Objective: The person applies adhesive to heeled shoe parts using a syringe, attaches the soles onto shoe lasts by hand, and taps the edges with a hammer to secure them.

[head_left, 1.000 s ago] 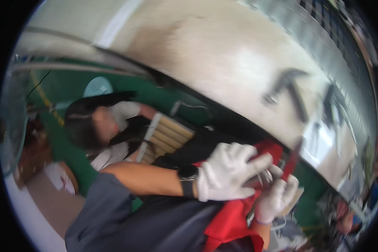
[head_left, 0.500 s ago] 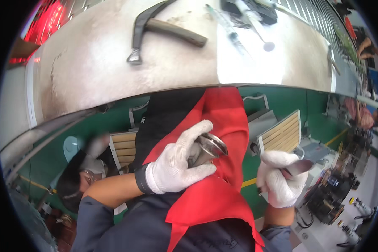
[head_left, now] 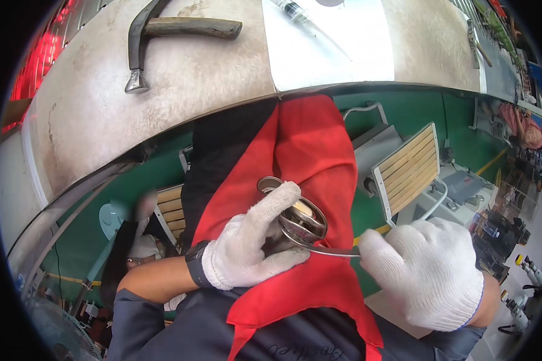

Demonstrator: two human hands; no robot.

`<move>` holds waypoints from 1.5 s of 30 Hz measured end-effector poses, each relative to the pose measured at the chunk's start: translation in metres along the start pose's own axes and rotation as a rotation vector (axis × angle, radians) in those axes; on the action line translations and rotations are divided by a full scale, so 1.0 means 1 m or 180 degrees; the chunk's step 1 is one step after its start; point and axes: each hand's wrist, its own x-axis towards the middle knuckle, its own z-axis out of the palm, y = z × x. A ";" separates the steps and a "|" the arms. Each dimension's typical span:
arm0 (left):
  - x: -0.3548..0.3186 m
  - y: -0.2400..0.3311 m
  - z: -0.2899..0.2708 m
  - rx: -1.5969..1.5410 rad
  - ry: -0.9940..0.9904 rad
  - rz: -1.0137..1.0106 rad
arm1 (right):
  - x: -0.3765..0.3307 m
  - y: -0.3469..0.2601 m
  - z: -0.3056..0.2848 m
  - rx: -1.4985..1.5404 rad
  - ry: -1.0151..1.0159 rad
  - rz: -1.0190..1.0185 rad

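My left hand, in a white knit glove, is wrapped round a shiny round metal part with a cup-like open rim. A smaller metal ring end of it shows beyond my thumb and forefinger. Inside the rim is something pale yellow. From the right, my gloved right hand is closed on a slim, slightly curved metal tool. The tool's far end meets the lower edge of the rim; its handle is hidden in my fist. Both hands are above the red apron over my lap.
Ahead is a worn workbench bearing a hammer with a wooden handle and a clear syringe-like tool on a white sheet. A slatted wooden stool stands at right. Another person is at left.
My right hand has moved left with the metal tool, which now reaches the round part. The round part has tilted to show its inside. The bench has shifted up and left in view.
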 end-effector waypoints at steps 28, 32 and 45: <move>0.019 0.005 0.023 0.0496 -0.0284 0.0146 | -0.001 -0.020 0.007 -0.1112 0.0007 -0.0039; 0.022 0.009 0.032 0.0573 -0.0437 -0.0039 | -0.009 -0.016 0.019 -0.1122 0.0101 -0.0124; 0.022 0.001 0.033 0.0864 -0.0284 0.0117 | -0.007 -0.005 0.024 -0.0231 -0.0260 0.0287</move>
